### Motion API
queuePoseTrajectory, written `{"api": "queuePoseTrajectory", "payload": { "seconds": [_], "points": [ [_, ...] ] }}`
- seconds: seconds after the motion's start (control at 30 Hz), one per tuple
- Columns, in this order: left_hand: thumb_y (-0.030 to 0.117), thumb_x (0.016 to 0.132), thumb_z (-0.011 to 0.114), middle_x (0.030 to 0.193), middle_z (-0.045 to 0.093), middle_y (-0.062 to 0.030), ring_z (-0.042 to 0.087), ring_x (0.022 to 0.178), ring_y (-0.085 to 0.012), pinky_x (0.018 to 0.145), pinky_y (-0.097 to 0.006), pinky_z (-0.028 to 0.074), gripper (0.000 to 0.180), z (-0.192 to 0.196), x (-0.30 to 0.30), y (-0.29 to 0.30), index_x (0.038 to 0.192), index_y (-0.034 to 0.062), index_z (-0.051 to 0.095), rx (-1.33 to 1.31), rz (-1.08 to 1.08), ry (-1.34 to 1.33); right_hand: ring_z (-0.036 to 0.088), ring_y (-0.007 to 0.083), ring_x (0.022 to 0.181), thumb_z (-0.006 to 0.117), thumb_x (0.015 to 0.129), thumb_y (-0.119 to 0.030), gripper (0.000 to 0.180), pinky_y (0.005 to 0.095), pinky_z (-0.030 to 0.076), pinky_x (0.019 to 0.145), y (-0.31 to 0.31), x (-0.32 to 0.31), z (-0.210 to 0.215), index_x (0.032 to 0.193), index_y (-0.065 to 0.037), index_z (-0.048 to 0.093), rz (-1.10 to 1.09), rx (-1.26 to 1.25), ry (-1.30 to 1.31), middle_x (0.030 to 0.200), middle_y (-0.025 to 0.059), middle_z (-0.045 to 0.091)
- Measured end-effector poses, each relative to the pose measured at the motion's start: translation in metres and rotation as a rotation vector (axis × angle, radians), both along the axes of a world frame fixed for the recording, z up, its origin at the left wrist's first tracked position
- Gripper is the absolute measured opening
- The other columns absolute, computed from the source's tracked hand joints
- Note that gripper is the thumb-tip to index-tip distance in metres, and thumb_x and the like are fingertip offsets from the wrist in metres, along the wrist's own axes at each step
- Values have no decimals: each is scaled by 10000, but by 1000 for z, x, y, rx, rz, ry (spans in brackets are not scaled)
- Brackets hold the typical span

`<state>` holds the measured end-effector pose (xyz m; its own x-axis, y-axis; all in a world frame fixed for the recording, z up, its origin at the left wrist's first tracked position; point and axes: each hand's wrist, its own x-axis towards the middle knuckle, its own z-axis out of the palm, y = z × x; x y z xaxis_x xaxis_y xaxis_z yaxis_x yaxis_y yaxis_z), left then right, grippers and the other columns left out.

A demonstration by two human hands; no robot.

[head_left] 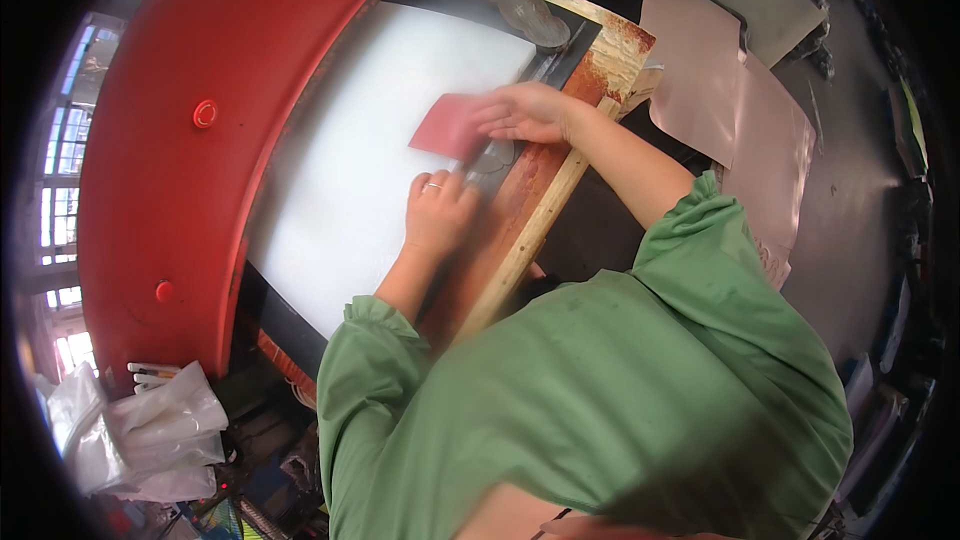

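A flat, four-sided pink piece (438, 128) is seen over a large white rectangular sheet (350, 130), near the sheet's right edge. The piece's right side is overlapped by the right hand (525, 114), its fingers loosely extended (whether anything is pinched cannot be told through the blur). At the sheet's right edge, the left hand (440, 212) is held with fingers curled; whether anything is gripped cannot be told. The sheet's left is flanked by a curved red panel (190, 180).
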<state>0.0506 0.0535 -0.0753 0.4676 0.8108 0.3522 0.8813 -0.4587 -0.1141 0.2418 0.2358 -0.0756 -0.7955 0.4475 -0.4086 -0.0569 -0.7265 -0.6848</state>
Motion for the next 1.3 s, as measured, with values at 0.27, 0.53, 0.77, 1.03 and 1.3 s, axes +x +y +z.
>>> {"api": "queuePoseTrajectory", "payload": {
  "seconds": [0.27, 0.53, 0.77, 1.03, 1.3],
  "points": [
    [158, 799, 600, 1115, 600, -60, 570, 998, -248, 822, -407, 439, 237, -4, -5, -20, 1021, 131, 680, 130, 159, 141, 565, 351, 1018, 804, 711, -130, 418, 431, 469, 891, -78, -2, -10, 1048, -71, 564, -158, 1597, -729, 1083, 140, 571],
    [134, 795, 592, 1170, 595, -85, 575, 1034, -261, 837, -428, 445, 281, -7, -16, -20, 1061, 155, 681, 79, 195, 49, 594, 362, 962, 734, 777, -178, 295, 441, 498, 834, -91, -7, -31, 1024, -69, 615, -145, 1819, -746, 1003, 144, 617],
    [133, 787, 585, 1140, 596, -85, 580, 1005, -259, 819, -415, 443, 295, -8, -14, -16, 1072, 153, 657, 108, 195, 58, 623, 308, 815, 586, 795, -136, 109, 405, 528, 670, -87, -11, -40, 872, -84, 644, -359, 2039, -611, 853, 97, 629],
    [144, 791, 581, 1115, 606, -85, 587, 966, -255, 776, -400, 448, 302, -5, -8, -13, 1087, 150, 645, 72, 233, 97, 618, 267, 790, 595, 752, -145, 83, 371, 529, 638, -88, -11, -44, 808, -85, 605, -253, 2296, -432, 769, 82, 590],
    [161, 810, 578, 1114, 605, -83, 592, 981, -255, 802, -409, 453, 311, -5, -13, -15, 1114, 165, 646, 90, 224, 63, 657, 337, 842, 561, 825, -129, 136, 451, 548, 699, -78, -11, -40, 906, -41, 627, 28, 2175, -484, 870, 154, 653]
  ]
}}
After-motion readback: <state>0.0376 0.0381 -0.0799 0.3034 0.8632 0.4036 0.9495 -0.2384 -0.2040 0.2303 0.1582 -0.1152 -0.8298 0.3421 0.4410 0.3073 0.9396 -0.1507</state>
